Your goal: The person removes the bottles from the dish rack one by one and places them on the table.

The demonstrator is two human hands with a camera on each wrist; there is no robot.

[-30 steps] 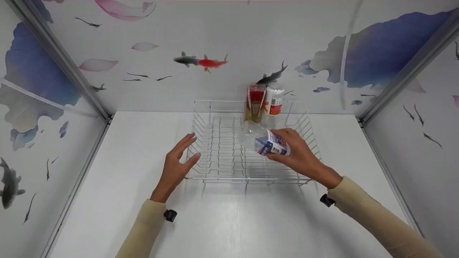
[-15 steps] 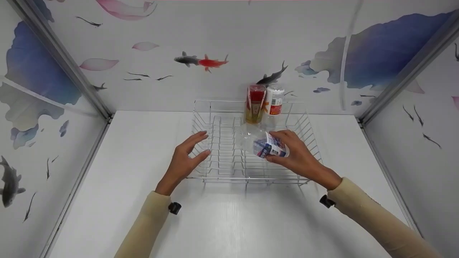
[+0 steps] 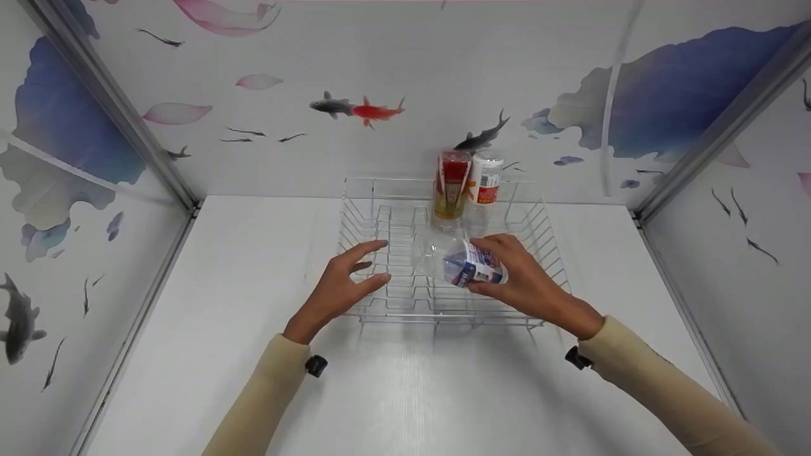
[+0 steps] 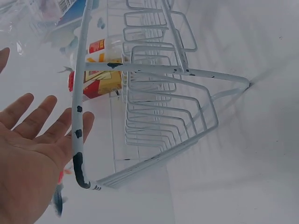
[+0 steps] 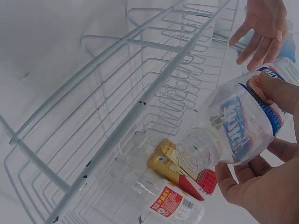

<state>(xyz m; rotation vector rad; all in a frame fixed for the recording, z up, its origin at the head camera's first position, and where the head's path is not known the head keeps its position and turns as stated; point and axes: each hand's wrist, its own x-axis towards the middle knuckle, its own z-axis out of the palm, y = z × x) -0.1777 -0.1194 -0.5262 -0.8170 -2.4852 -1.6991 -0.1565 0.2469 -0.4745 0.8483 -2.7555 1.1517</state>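
My right hand (image 3: 523, 275) grips a clear plastic bottle (image 5: 236, 121) round its blue-and-white label. The bottle is tilted over the rack, and its uncapped neck shows in the right wrist view. My left hand (image 3: 342, 282), fingers spread and thumb apart, hovers over the rack's left side and holds nothing. A gap separates it from the bottle. Below both hands is the white wire dish rack (image 3: 437, 316). At its back right, two bottles stand neck down: one with a red and gold label (image 3: 452, 183), the other with a white and red label (image 3: 485, 183).
The rack stands on a white table (image 3: 405, 392) against a back wall (image 3: 405, 57) printed with fish and petals. Side walls rise at left and right. Dark chips mark the rack's coated wire (image 4: 79, 135).
My left hand has moved right and inward over the rack, toward the bottle. The right hand and its bottle have shifted slightly down and left in the head view. Both standing bottles stay put.
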